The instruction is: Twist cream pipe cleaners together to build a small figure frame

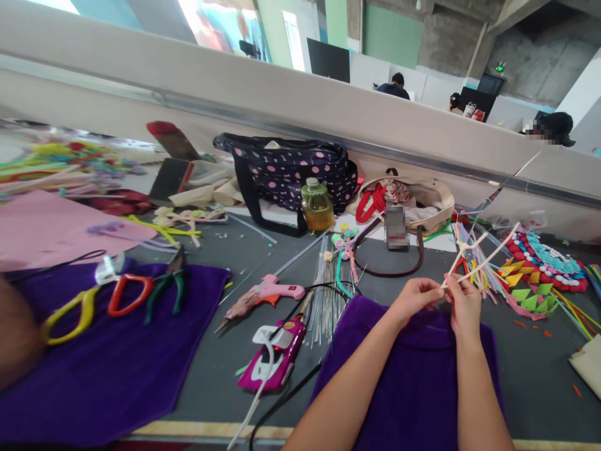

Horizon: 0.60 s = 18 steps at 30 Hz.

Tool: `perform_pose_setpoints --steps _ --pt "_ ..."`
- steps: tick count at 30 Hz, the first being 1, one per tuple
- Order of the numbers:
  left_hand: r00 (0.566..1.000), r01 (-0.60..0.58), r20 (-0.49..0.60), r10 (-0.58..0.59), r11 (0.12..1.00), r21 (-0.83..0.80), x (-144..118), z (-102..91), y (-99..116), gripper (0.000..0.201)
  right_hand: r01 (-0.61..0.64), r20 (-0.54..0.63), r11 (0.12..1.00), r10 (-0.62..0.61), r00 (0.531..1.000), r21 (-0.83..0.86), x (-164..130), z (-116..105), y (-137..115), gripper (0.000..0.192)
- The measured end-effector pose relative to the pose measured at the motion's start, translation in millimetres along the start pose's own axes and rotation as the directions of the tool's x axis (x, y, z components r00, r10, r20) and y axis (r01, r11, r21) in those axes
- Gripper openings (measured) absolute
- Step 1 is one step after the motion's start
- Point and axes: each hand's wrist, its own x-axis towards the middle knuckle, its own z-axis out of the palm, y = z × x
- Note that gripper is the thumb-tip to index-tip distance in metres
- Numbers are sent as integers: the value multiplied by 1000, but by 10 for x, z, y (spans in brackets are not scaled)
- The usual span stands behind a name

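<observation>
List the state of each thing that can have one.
Cream fuzzy stems: pinched in left hand and right hand.
Clear bottle of amber liquid: upright, partly filled.
Pink plastic glue gun: lying sideways.
Green-handled metal pliers: handles spread.
Beige fabric tote: gaping open.
Dark polka-dot fabric bag: upright.

no text can be read: a small green sign [501, 66] glows high at the back, its marks too tiny, as are those on the power strip [285, 354].
</observation>
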Motion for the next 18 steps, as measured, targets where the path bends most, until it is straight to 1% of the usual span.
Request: perform_pose_setpoints --steps 2,4,5,6,8,10,12,13,16,18 --pt "985 -106 -106 134 967 231 -6 15 6 33 23 -39 999 -24 999 -23 6 8 19 35" --pt "945 -158 -183 270 870 467 -28 36 16 26 33 -56 999 -35 998 -35 7 12 32 34" --pt "927 -167 -193 322 813 557 -44 48 22 21 38 -58 998 -41 997 -45 6 12 39 34" --pt "914 -173 -188 360 763 623 -60 62 30 16 46 -59 997 -49 997 -60 5 10 46 34" --pt "899 -183 -163 405 688 702 -92 89 44 8 70 -60 991 -77 995 -117 1 2 58 33" --pt "895 -173 -157 418 648 742 -110 112 51 6 111 -57 973 -125 991 -200 -7 -6 63 33" --pt "893 -146 -179 413 642 753 -110 125 43 7 167 -38 941 -186 982 -295 -20 -9 56 32" --pt "894 -131 -196 403 654 745 -103 126 31 7 195 -24 920 -216 976 -340 -28 -8 48 32" --pt "898 -114 -248 365 735 668 -59 109 -28 7 256 13 864 -278 961 -434 -55 4 14 32" --pt "900 -140 -259 350 796 588 -21 86 -77 8 279 27 842 -301 953 -462 -69 12 -4 32"
